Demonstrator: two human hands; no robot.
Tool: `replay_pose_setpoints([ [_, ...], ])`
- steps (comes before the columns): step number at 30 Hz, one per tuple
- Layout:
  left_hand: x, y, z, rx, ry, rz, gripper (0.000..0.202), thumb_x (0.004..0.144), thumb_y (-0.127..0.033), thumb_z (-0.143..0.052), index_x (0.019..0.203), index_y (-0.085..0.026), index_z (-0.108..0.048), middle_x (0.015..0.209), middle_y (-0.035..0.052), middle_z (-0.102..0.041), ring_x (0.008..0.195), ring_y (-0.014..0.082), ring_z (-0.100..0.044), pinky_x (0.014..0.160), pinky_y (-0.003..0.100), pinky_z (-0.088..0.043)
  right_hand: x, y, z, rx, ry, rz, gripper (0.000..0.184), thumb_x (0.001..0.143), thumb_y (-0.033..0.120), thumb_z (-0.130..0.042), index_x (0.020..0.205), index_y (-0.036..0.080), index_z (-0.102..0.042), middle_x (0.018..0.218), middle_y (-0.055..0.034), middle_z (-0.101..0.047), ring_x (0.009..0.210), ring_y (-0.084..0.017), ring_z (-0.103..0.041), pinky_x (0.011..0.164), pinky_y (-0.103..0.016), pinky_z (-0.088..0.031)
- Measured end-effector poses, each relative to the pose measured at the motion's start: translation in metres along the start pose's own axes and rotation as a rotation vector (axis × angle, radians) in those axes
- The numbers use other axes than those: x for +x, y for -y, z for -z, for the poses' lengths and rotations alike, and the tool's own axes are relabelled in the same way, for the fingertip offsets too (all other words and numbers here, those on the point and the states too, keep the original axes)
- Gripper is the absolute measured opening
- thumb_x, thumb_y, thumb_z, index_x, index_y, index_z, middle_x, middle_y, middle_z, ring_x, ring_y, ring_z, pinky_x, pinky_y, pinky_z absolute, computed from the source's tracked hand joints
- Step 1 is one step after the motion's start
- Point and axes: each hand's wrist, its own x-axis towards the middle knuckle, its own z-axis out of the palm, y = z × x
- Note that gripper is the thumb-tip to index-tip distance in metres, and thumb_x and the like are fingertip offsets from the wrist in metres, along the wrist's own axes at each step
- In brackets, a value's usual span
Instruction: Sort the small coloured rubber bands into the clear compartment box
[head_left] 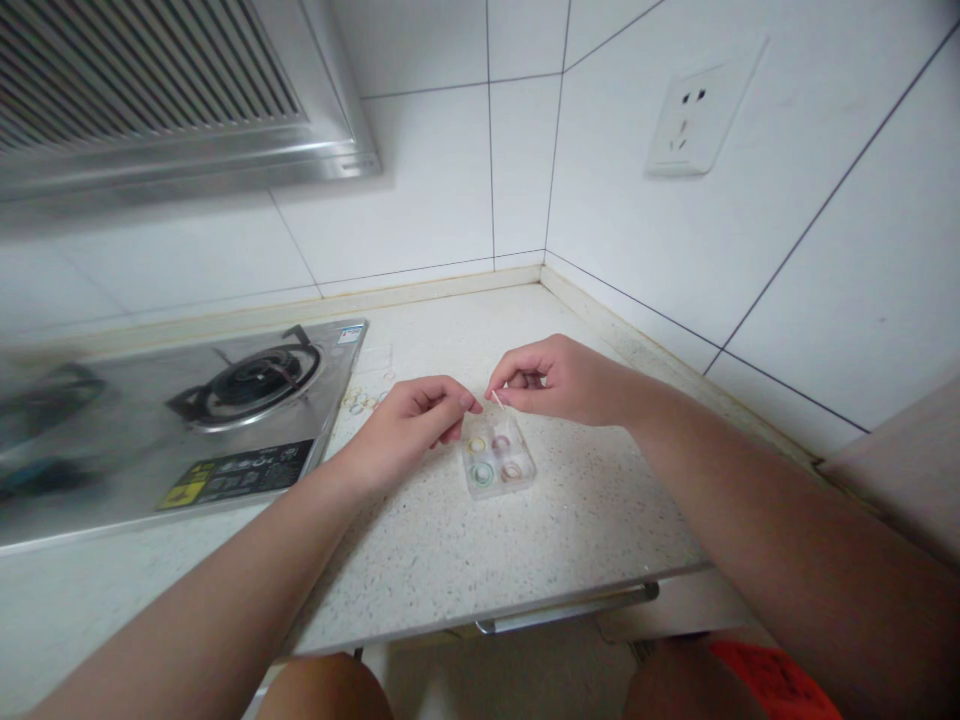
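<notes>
A small clear plastic box (501, 490) with compartments sits on the counter below my hands. Its near compartments hold green rings (482, 473) and brownish-pink rings (511, 471); behind them lie yellow rings (477, 445) and purple rings (500, 442). Over the box's far right part, my right hand (562, 380) pinches a thin pale ring-like band (497, 399), seen almost edge-on. My left hand (424, 412) is closed at the box's far left corner, thumb against forefinger; what it holds, if anything, is too small to tell. Several loose coloured rings (361, 402) lie beyond my left hand.
A steel gas hob (330, 370) with a black burner (259, 380) is on the left, under a range hood (322, 130). A flat clear piece (377, 357) lies by the hob. Tiled walls meet behind, with a socket (686, 125) on the right. A drawer handle (570, 608) juts out below the counter edge.
</notes>
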Motion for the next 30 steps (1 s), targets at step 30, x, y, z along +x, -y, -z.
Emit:
replay_pose_setpoints([
  [30, 0.0003, 0.0030, 0.0033, 0.077, 0.023, -0.032, 0.021, 0.092, -0.034, -0.059, 0.084, -0.017, -0.068, 0.062, -0.0034, -0.056, 0.058, 0.0095, -0.048, 0.055, 0.023, -0.036, 0.0000, -0.0004, -0.0008, 0.002, -0.026, 0.031, 0.019, 0.085, 0.033, -0.069, 0.088, 0.014, -0.071, 0.065, 0.0024, -0.057, 0.058, -0.008, -0.046, 0.052, -0.022, -0.033],
])
